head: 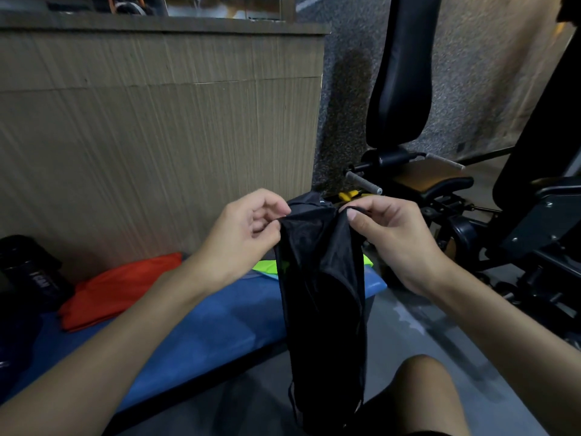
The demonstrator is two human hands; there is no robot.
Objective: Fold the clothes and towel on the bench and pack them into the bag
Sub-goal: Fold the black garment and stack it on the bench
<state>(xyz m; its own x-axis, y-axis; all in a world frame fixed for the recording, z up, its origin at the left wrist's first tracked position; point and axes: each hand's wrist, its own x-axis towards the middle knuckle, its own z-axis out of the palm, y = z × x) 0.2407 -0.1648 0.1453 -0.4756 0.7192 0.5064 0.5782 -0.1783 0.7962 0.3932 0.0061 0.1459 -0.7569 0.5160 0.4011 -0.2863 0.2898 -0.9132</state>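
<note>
The person holds a black garment (pixel 320 294) up in front of the body, in the middle of the view. The left hand (pixel 248 228) pinches one top corner of it between thumb and curled fingers. The right hand (pixel 393 240) pinches the other top corner in the same way, with the thumb on the near side of the cloth. The two hands are near each other, and the top edge of the cloth hangs between them. The garment is thin and mesh-like. It hangs straight down toward 6 o'clock, where its lower end is close to the person's knee (pixel 430 394) at 5 o'clock.

Behind the garment is the bench (pixel 201 335) with a blue top, which runs from 7 o'clock toward 3 o'clock. An orange cloth (pixel 116 291) lies folded on the bench at 8 o'clock. A bright green cloth (pixel 267 266) lies on the bench just behind the black garment and is partly hidden by it. A dark bag (pixel 28 272) stands at 9 o'clock, at the left end of the bench, beside the orange cloth.

A wood-pattern wall (pixel 157 121) fills the view from 10 to 12 o'clock. A black gym machine (pixel 405 89) with a padded back stands at 2 o'clock.
</note>
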